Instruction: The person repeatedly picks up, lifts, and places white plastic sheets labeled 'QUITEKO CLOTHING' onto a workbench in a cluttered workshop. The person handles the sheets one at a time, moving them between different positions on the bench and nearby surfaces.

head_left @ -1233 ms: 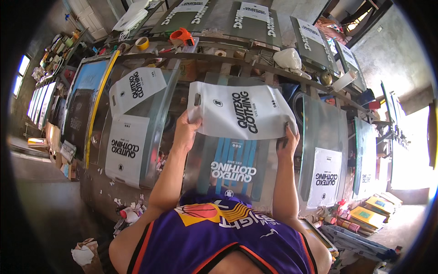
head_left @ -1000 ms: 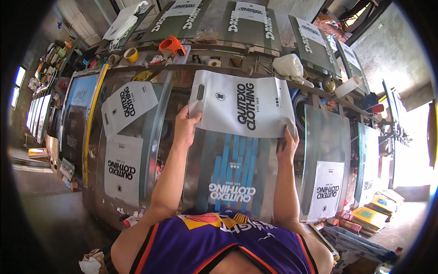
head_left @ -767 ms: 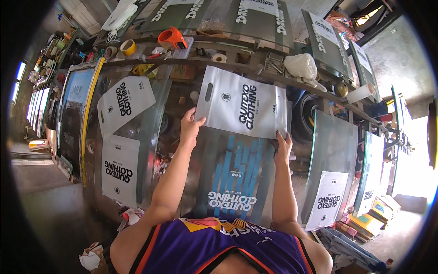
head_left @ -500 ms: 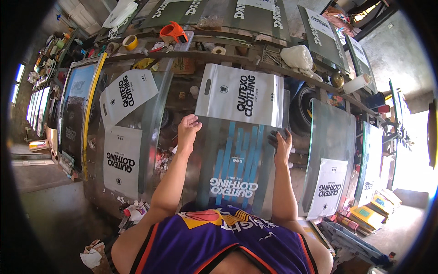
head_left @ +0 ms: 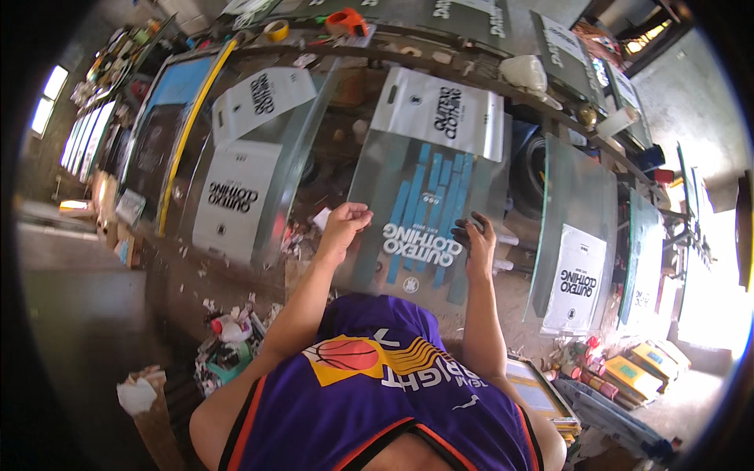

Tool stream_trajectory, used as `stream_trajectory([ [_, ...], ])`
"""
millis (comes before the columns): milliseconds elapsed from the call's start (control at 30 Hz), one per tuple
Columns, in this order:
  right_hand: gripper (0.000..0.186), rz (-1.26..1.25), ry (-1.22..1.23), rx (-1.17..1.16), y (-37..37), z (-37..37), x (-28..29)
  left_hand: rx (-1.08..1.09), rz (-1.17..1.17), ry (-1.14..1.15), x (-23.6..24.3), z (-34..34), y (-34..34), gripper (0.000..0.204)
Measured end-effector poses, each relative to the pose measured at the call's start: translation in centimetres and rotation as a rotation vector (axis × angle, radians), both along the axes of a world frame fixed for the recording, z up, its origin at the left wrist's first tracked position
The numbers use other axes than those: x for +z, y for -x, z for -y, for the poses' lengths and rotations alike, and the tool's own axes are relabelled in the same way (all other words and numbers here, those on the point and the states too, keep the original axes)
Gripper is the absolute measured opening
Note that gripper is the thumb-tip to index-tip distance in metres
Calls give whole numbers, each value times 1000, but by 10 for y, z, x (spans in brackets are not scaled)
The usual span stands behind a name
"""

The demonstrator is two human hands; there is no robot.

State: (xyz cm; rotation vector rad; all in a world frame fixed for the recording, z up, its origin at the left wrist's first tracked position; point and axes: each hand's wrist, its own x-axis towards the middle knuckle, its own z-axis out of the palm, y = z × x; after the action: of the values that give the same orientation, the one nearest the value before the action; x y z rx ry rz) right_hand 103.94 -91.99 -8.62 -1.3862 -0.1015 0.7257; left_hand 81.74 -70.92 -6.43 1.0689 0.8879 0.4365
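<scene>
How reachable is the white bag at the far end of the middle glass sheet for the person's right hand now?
Likely yes: the right hand looks empty, and nothing raised shows between it and the white bag across the glass sheet, so a forward stretch should probably do.

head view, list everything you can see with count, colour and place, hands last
printed bags: at least five, white with black print, on glass panels
glass panels: several, greenish see-through, in near and far rows
middle panel: one, see-through, white lettering, below the hands
blue strips: several, blue, at the middle panel
screen frame: one, yellow-edged, left
tape roll: one, yellow, far left
orange tool: one, orange, far side
plastic bundle: one, white, far right
cup: one, red, right
clutter: uncountable, mixed colours, lower left
jersey: one, purple, lower centre
left hand: one, bare, over middle panel's left edge
right hand: one, dark-stained fingers, over its right edge
</scene>
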Motion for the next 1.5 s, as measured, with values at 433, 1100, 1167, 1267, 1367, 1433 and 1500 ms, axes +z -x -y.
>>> stream_trajectory([
  [433,36,-131,-50,196,127,-30,-6,166,-125,73,-10,42,161,25],
  [1100,32,86,16,401,299,-193,5,603,307,456,-82,-67,304,11],
  [1167,32,19,27,392,309,-199,3,604,313,298,-72,-73,309,12],
  [1267,33,-207,-26,404,317,-213,3,453,369,33,-49,-93,330,20],
  [1367,56,-459,-147,411,321,-231,-9,371,416,3,-6,-102,344,30],
  [1433,78,-654,-257,389,324,-247,-12,352,465,-26,19,-99,353,42],
  [1500,72,-717,-258,296,322,-260,-11,325,532,-15,43,-94,360,55],
])
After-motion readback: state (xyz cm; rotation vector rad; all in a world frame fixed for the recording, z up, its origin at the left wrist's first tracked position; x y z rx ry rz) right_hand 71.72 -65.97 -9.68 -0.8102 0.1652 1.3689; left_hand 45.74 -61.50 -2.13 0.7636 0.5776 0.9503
